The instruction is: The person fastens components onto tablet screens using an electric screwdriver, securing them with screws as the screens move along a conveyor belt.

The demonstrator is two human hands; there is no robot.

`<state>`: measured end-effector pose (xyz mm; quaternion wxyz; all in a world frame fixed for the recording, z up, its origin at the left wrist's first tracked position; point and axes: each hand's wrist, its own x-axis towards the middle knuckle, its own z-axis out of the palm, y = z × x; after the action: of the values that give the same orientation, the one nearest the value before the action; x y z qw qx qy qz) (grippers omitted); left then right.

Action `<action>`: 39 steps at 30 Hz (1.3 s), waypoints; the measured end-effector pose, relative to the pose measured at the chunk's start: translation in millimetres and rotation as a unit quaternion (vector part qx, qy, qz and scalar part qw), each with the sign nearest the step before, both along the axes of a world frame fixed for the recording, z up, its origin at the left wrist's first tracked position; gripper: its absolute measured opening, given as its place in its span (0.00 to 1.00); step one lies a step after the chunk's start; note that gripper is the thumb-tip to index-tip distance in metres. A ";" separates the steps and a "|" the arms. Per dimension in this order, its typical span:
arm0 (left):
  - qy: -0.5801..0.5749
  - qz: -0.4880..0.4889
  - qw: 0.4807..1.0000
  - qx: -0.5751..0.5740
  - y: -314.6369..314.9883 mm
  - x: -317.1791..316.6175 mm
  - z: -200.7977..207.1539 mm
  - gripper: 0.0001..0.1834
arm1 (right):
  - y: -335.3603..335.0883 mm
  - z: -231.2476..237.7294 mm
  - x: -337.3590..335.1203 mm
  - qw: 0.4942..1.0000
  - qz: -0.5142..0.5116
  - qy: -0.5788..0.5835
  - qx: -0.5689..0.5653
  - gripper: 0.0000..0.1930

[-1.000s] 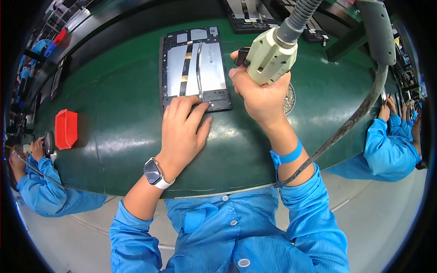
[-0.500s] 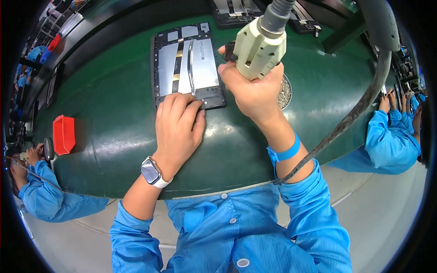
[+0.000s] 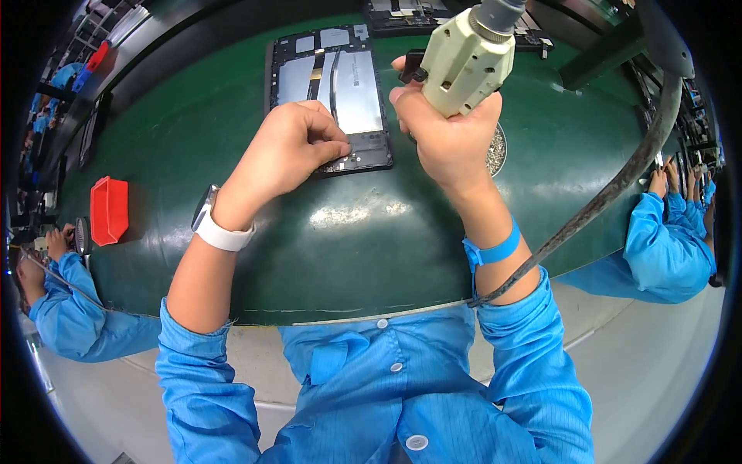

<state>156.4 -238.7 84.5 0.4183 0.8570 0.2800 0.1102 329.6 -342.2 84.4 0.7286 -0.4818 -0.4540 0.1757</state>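
An opened tablet with a silver back plate and black frame lies flat on the green bench. Over its near end, my left hand rests with thumb and forefinger pinched together; whatever sits between the fingertips is too small to make out. My right hand is wrapped around a cream electric screwdriver, held upright to the right of the tablet. Its tip is hidden by my hand. Partly behind that hand stands a round dish of small screws.
A red bin sits at the left on the green bench. More opened tablets lie at the far side. A thick grey cable hangs across the right. Co-workers in blue sleeves sit on both sides.
My left hand has gone from lying fingers-down at the tablet's near edge to a turned, pinching pose over it. The screwdriver in my right hand appears slightly farther right.
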 end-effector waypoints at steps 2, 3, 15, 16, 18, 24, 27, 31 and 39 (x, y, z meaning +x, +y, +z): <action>0.009 -0.003 1.000 -0.005 0.8 1.5 0.7 0.03 | -0.3 -1.1 1.3 1.000 -0.001 -0.003 -0.002 0.11; 0.012 -0.003 1.000 -0.004 1.1 2.2 1.8 0.03 | -0.4 -2.0 2.1 1.000 -0.001 -0.009 -0.010 0.11; 0.026 -0.006 0.999 0.026 -1.9 3.5 3.0 0.03 | 1.5 -4.5 0.1 0.999 -0.011 -0.031 0.007 0.11; 0.019 -0.007 0.999 0.025 -2.8 4.0 4.2 0.03 | 1.5 -3.7 0.4 1.000 -0.014 -0.020 0.003 0.11; 0.016 -0.022 0.998 0.055 -4.5 3.5 6.7 0.03 | 1.6 -1.7 0.4 1.000 -0.013 -0.019 0.003 0.11; 0.016 -0.069 0.985 0.155 -3.9 5.0 7.3 0.02 | -0.2 -2.6 1.5 0.999 -0.010 -0.051 0.015 0.11; 0.033 -0.061 0.996 0.057 9.5 4.4 7.4 0.03 | 0.7 -1.5 -0.2 0.998 -0.005 -0.052 0.027 0.11; 0.076 -0.035 0.996 -0.022 11.8 10.3 8.4 0.03 | 0.0 -4.9 1.0 0.998 -0.002 -0.050 0.048 0.11; 0.072 -0.035 0.996 -0.028 13.2 10.8 7.9 0.02 | 2.8 -3.7 2.2 0.998 0.002 -0.046 0.029 0.11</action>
<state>167.2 -225.5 92.5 0.4247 0.8600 0.2819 0.0252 331.8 -339.4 80.7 0.7203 -0.4671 -0.4931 0.1409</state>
